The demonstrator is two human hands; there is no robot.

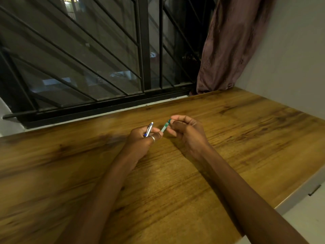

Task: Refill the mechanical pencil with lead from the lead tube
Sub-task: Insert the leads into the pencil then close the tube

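Observation:
My left hand (140, 140) grips a silver mechanical pencil (149, 129) with blue trim, its white end pointing up and away. The same hand's fingertips pinch the lower end of a small clear green lead tube (164, 127). My right hand (186, 131) pinches the tube's dark green top end between thumb and forefinger. Both hands hover just above the wooden desk (175, 182), close together near its middle. A ring sits on one left finger.
The desk runs up to a barred window (88, 59) at the back. A brownish curtain (228, 44) hangs at the back right beside a white wall. The desk's right edge falls away at the lower right.

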